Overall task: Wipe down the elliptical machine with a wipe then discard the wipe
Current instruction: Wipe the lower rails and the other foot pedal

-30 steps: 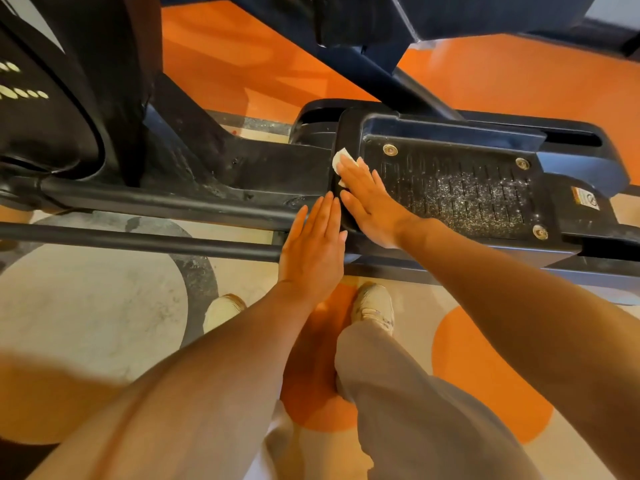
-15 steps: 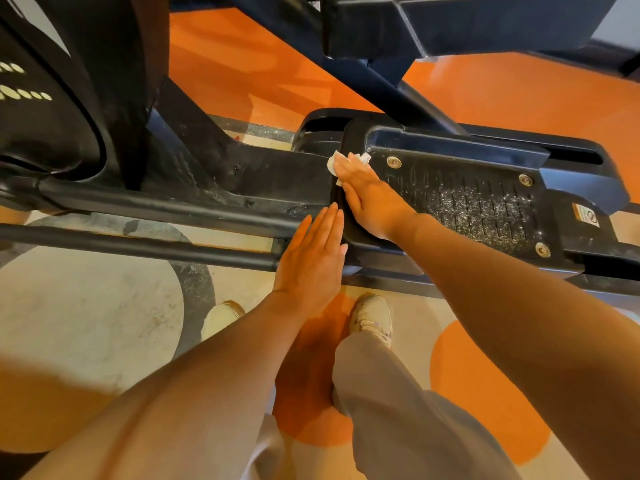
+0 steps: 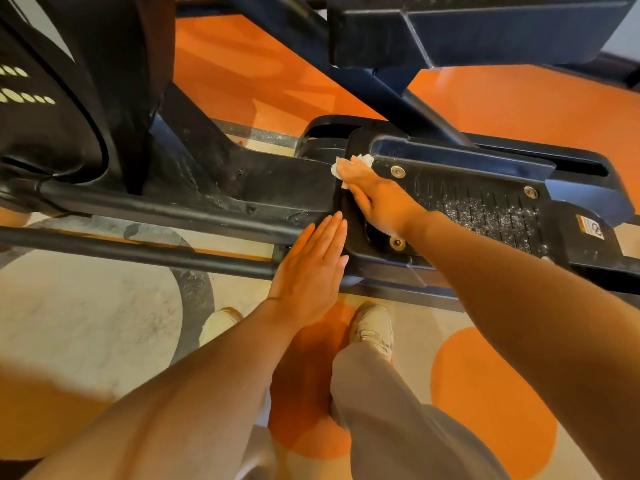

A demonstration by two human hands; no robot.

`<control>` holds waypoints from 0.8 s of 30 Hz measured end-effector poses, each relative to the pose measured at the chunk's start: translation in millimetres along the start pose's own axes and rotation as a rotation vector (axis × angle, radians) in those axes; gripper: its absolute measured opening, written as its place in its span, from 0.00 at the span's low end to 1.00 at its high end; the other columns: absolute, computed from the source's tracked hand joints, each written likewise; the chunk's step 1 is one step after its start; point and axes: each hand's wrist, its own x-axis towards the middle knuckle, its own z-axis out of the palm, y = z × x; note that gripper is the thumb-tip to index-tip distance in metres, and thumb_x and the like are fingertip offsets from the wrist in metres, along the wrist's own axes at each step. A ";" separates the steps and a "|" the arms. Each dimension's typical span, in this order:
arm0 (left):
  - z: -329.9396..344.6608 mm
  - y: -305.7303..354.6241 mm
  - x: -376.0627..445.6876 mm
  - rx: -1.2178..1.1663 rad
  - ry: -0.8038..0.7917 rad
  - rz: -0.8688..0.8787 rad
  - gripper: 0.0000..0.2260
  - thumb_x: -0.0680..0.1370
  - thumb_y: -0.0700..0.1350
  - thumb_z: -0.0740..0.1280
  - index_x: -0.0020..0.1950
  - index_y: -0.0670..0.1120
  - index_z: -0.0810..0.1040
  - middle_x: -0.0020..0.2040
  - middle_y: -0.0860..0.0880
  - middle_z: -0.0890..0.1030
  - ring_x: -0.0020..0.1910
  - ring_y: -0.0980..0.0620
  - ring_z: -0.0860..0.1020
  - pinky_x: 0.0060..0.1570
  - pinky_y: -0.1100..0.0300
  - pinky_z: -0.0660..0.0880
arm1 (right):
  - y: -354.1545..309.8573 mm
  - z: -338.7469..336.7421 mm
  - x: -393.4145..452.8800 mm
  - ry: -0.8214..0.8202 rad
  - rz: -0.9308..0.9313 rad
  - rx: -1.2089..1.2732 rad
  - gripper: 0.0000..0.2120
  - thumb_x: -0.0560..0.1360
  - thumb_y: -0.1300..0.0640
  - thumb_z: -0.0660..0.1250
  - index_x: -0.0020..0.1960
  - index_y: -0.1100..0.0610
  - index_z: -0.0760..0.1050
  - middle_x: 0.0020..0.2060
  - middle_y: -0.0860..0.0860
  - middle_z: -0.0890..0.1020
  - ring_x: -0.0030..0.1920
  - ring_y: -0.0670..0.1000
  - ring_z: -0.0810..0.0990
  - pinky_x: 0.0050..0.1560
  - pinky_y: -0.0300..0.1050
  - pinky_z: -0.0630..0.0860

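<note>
We are in a gym or fitness room. A black elliptical machine (image 3: 214,188) fills the upper view: ribbed, worn foot pedal (image 3: 485,206) with brass-coloured bolts and a small warning sticker (image 3: 590,227), long black rails (image 3: 138,252) running left, a curved housing (image 3: 41,126) with pale dot markings. Underfoot, a sheet floor (image 3: 104,327) in cream with large orange circles and grey arcs. We note light trainers (image 3: 372,327).
</note>
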 end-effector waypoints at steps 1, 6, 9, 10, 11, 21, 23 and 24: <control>0.1 -0.6 0.6 0.002 0.007 0.005 0.29 0.83 0.53 0.40 0.79 0.41 0.57 0.79 0.43 0.58 0.79 0.47 0.55 0.75 0.56 0.44 | 1.2 0.5 5.9 0.015 0.017 0.010 0.22 0.84 0.60 0.53 0.77 0.58 0.58 0.78 0.53 0.58 0.78 0.51 0.49 0.73 0.33 0.45; 2.2 1.5 3.4 -0.002 0.015 0.005 0.29 0.83 0.53 0.40 0.79 0.41 0.56 0.80 0.44 0.56 0.79 0.48 0.54 0.76 0.56 0.44 | 1.1 5.3 14.3 0.050 0.111 0.101 0.22 0.84 0.58 0.53 0.78 0.55 0.58 0.78 0.51 0.57 0.79 0.51 0.48 0.74 0.40 0.48; 2.6 3.8 4.9 0.027 0.016 -0.012 0.29 0.83 0.54 0.41 0.79 0.41 0.58 0.79 0.43 0.58 0.79 0.46 0.56 0.75 0.55 0.45 | 1.0 10.1 0.0 0.082 0.115 0.185 0.22 0.84 0.57 0.56 0.77 0.52 0.62 0.77 0.50 0.60 0.78 0.49 0.51 0.70 0.29 0.48; 2.5 4.5 6.5 0.035 0.010 -0.016 0.30 0.82 0.55 0.41 0.79 0.41 0.58 0.79 0.43 0.59 0.78 0.45 0.57 0.75 0.54 0.46 | 1.0 11.5 -5.5 0.095 0.098 0.206 0.21 0.83 0.58 0.58 0.76 0.52 0.64 0.77 0.50 0.61 0.78 0.47 0.51 0.68 0.24 0.47; 3.2 5.2 8.7 0.041 0.011 -0.018 0.30 0.82 0.56 0.41 0.79 0.41 0.59 0.79 0.43 0.60 0.78 0.45 0.59 0.74 0.54 0.48 | 1.4 11.9 -9.8 0.104 0.082 0.221 0.20 0.83 0.58 0.59 0.75 0.52 0.66 0.76 0.49 0.63 0.77 0.45 0.51 0.67 0.22 0.47; 7.3 23.8 20.2 -0.050 0.031 -0.085 0.33 0.79 0.58 0.33 0.81 0.44 0.45 0.81 0.46 0.45 0.80 0.49 0.44 0.74 0.58 0.37 | 6.3 -10.2 27.6 0.011 0.139 0.119 0.20 0.85 0.54 0.53 0.76 0.52 0.62 0.77 0.47 0.59 0.78 0.48 0.48 0.67 0.29 0.41; 7.5 25.9 21.3 -0.077 0.032 -0.115 0.32 0.79 0.58 0.32 0.81 0.45 0.42 0.81 0.48 0.41 0.80 0.50 0.40 0.75 0.59 0.36 | 4.9 -12.5 36.5 -0.013 0.151 0.099 0.21 0.85 0.54 0.50 0.78 0.53 0.57 0.79 0.48 0.53 0.79 0.49 0.43 0.68 0.32 0.39; 8.2 27.1 21.7 -0.086 0.041 -0.125 0.32 0.79 0.58 0.31 0.81 0.46 0.41 0.81 0.48 0.40 0.80 0.51 0.40 0.75 0.58 0.37 | 3.8 -12.3 38.0 -0.025 0.158 0.103 0.22 0.86 0.54 0.49 0.79 0.53 0.55 0.79 0.48 0.51 0.78 0.50 0.41 0.68 0.33 0.38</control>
